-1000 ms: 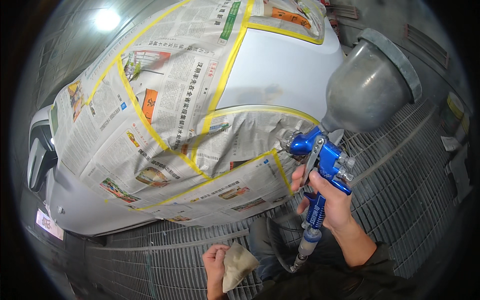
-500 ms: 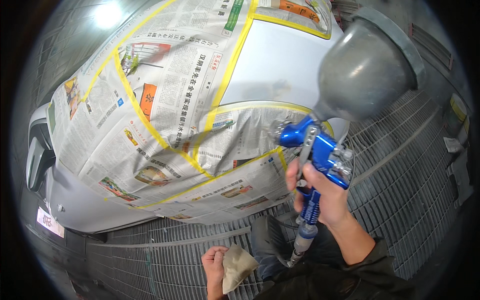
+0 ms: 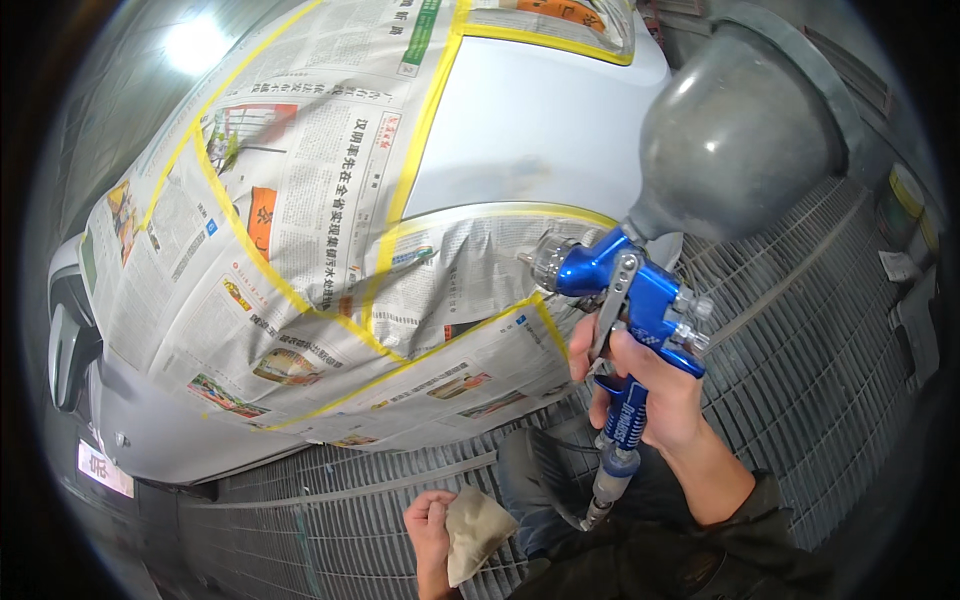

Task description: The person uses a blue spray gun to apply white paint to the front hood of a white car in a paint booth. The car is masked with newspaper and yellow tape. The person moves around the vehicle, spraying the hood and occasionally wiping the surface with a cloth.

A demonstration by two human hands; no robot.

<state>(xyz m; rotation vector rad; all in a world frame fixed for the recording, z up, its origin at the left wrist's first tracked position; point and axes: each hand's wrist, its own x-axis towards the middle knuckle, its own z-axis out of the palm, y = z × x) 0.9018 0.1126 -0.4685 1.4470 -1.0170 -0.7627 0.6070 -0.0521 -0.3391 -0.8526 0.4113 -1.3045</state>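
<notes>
My right hand [image 3: 657,385] is wrapped round the grip of a blue spray gun [image 3: 628,300], with fingers at its trigger lever. A large grey paint cup [image 3: 735,135] stands tilted on top of the gun, and a hose fitting joins the bottom of the grip. The nozzle points left toward a car covered in newspaper [image 3: 300,220]. Yellow masking tape [image 3: 420,150] frames a bare pale panel [image 3: 525,120] bearing a faint darker patch low down. Lower down, my left hand [image 3: 430,525] is closed on a folded beige cloth [image 3: 478,532], held away from the car.
Metal floor grating [image 3: 400,490] runs under and beside the car. The car's side mirror [image 3: 72,330] sticks out at the far left. Cans [image 3: 903,205] stand at the right edge. A bright lamp [image 3: 197,45] shines at upper left.
The car and its newspaper have shifted slightly left and down in the view. The spray gun looks sharper, in nearly the same place. My left hand still holds the cloth.
</notes>
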